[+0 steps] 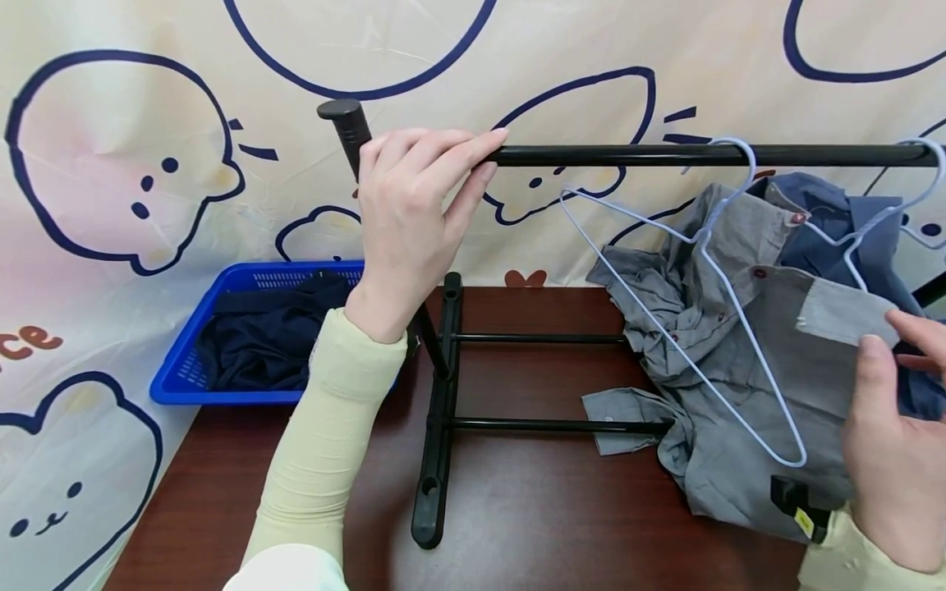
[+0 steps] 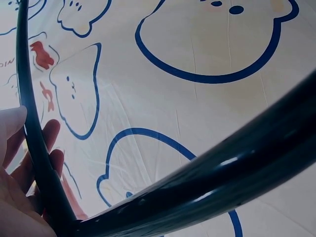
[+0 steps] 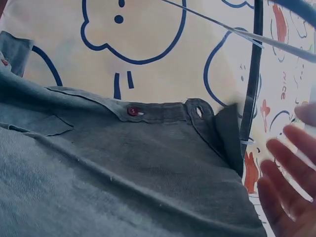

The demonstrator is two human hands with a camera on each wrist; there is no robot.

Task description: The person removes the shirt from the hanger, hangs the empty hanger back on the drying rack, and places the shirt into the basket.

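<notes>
My left hand [image 1: 417, 205] grips the black top rail [image 1: 606, 156] of a clothes rack near its left end; the left wrist view shows thumb and fingers around the rail. A grey buttoned shirt [image 1: 783, 361] with a lighter patch droops at the right, behind a pale blue hanger [image 1: 709, 238] hooked on the rail. My right hand [image 1: 897, 443] is beside this shirt, thumb and finger overlapping its patch in the head view. In the right wrist view, its fingers [image 3: 291, 153] are spread with nothing between them, beside the grey shirt's edge.
A blue basket [image 1: 172, 361] holding dark cloth [image 1: 269, 328] stands left of the rack. A second hanger [image 1: 872, 222] hangs farther right, near a blue garment [image 1: 813, 238]. The rack's black foot [image 1: 429, 492] and lower crossbars [image 1: 532, 424] stand on the brown table [image 1: 562, 509].
</notes>
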